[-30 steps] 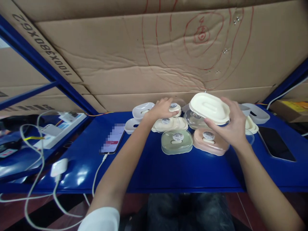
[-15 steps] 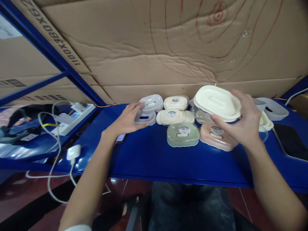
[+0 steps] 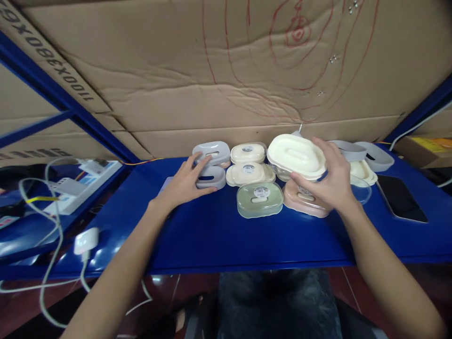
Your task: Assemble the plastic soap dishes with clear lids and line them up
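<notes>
On a blue shelf stand several small oval soap boxes. My right hand holds a cream box lid tilted above a clear box base and a pink box. My left hand grips the front one of two grey-white boxes, the lower, with the other just behind it. Two cream boxes sit in the middle row, and a green box stands in front of them.
A dark phone lies at the right end of the shelf, behind it grey lids and a cream piece. At the left are a power strip, white cables and a white charger. Cardboard sheets form the back wall.
My left hand left the cream boxes, moved left and took hold of the front grey-white box. My right hand kept the cream lid and lowered it slightly. The camera view shifted.
</notes>
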`<state>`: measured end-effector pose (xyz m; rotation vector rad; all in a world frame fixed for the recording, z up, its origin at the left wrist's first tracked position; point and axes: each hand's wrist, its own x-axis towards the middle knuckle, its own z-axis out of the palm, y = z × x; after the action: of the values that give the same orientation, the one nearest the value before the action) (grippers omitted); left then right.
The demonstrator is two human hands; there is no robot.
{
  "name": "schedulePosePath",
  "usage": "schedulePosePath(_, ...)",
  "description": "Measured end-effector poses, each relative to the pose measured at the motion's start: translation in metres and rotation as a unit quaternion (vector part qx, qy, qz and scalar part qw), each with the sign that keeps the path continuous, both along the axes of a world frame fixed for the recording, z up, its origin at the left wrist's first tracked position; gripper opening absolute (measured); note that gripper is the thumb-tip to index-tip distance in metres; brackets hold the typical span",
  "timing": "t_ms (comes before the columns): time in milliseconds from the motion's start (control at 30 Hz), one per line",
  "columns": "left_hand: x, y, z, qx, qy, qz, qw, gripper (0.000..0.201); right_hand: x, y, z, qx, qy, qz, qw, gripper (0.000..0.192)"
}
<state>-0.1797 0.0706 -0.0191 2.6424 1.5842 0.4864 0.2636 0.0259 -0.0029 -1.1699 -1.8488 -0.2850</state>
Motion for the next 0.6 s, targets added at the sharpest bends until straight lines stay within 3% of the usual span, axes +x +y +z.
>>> schedulePosePath(200, 0.006, -0.007, 0.034, 0.016, -0.067, -0.011, 0.998, 0.087, 0.0, 0.0, 0.0, -0.006, 0.027, 0.014, 1.0, 0.09)
schedulePosePath(333, 0.017, -0.011, 0.045, -0.001, -0.16, -0.013, 0.987, 0.076, -0.002, 0.0, 0.0, 0.002, 0.043, 0.028, 0.999, 0.089)
schedulePosePath(500, 0.052, -0.021, 0.052, -0.034, -0.338, 0.016, 0.94, 0.072, -0.011, -0.007, 0.002, -0.026, 0.033, 0.112, 0.993, 0.088)
schedulePosePath(600, 0.082, -0.031, 0.057, -0.037, -0.403, -0.029, 0.914, 0.07, -0.017, -0.012, 0.001, -0.081, 0.025, 0.178, 0.98, 0.097)
